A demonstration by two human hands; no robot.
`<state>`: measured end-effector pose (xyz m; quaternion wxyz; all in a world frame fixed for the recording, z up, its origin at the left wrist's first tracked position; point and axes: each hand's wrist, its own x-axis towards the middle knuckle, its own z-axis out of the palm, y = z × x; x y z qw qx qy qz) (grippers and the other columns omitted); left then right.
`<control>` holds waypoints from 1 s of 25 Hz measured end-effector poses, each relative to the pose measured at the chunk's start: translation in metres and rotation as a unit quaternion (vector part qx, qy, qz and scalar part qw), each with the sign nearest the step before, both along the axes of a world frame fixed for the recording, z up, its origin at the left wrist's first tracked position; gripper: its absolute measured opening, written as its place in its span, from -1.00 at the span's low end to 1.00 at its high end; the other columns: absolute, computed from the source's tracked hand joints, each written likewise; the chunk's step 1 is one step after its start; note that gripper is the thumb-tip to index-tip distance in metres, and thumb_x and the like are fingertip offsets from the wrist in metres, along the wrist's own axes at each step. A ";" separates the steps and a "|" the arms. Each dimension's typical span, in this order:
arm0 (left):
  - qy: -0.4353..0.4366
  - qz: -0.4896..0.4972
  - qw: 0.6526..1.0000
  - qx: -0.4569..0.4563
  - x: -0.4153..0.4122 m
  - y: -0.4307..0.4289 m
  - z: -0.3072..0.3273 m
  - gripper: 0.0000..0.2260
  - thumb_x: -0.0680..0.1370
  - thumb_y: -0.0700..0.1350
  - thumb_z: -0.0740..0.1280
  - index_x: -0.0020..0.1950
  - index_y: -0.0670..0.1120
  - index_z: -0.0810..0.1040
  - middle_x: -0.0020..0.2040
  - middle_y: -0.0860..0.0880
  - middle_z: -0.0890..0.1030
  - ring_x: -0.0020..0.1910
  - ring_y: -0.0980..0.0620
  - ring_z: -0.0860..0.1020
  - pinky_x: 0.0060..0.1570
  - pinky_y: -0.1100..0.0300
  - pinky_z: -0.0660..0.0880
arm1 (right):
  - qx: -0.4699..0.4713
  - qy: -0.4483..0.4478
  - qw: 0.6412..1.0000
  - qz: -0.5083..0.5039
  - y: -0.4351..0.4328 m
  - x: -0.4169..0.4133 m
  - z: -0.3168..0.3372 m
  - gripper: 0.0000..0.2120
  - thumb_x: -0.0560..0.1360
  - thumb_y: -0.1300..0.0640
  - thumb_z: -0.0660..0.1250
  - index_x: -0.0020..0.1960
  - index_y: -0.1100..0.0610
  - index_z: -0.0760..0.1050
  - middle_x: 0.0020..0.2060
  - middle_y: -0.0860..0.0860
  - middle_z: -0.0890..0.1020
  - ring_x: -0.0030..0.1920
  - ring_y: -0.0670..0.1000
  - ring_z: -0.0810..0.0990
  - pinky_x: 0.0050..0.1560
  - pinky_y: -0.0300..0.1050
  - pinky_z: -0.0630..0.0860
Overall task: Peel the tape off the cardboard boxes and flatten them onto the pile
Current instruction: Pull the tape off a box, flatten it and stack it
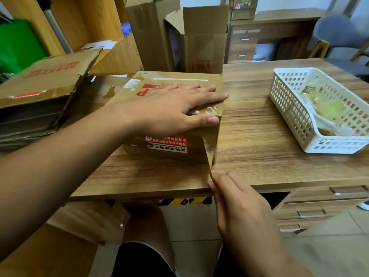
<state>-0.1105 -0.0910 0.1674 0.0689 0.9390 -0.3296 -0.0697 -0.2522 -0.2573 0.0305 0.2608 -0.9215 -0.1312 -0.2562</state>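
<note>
**Pulling the corner tape toward six o'clock**

The cardboard box (196,136) sits closed on the wooden surface (259,126), near its front edge and directly ahead of the person. The left hand (175,108) lies flat on the lid with its fingers straight and spread, the thumb hooked over the near top edge, pressing the box down.

The right hand (239,204) is lower, at the surface's front edge, and its fingers (211,185) pinch the free end of a tape strip (209,160). The strip is lifted off the box's near right corner and stretched taut. Its long axis runs roughly twelve to six, from the corner down to the pinch, so the box lies at about eleven o'clock from the pinching fingers.

The right hand is the nearer one to the tape, and the coming pull probably carries on toward six while the left hand holds the box against it.

The pile (40,80) of flattened cardboard lies at nine o'clock from the box. A white basket (289,108) holding crumpled clear tape stands at three o'clock, well apart.
</note>
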 end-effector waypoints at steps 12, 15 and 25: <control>-0.003 0.029 1.000 0.001 0.002 -0.007 0.001 -0.41 0.56 0.39 0.07 0.58 0.38 0.02 0.63 0.24 0.00 0.62 0.13 -0.01 0.54 -0.01 -0.03 | 0.119 0.174 0.977 0.030 -0.019 -0.005 0.029 -0.59 0.46 -0.37 0.18 0.29 -0.35 0.32 -0.30 -0.36 0.56 -0.38 -0.17 0.49 -0.32 -0.18 0.45; 0.008 0.022 1.000 0.022 0.005 -0.005 0.011 -0.39 0.54 0.41 0.09 0.57 0.42 0.00 0.63 0.26 -0.01 0.61 0.16 0.00 0.54 0.03 0.01 | 0.090 0.148 0.985 0.027 -0.034 0.012 0.043 -0.67 0.50 -0.30 0.17 0.25 -0.38 0.43 -0.32 -0.26 0.63 -0.32 -0.18 0.57 -0.23 0.01 0.56; -0.012 0.038 0.999 0.013 0.016 -0.009 0.000 -0.41 0.56 0.42 0.09 0.56 0.44 -0.03 0.64 0.22 0.00 0.63 0.08 -0.02 0.55 -0.25 -0.04 | 0.016 0.109 0.993 0.048 -0.004 -0.003 0.035 -0.73 0.59 -0.09 0.16 0.26 -0.18 0.46 -0.27 -0.17 0.69 -0.31 -0.08 0.65 -0.31 -0.08 0.61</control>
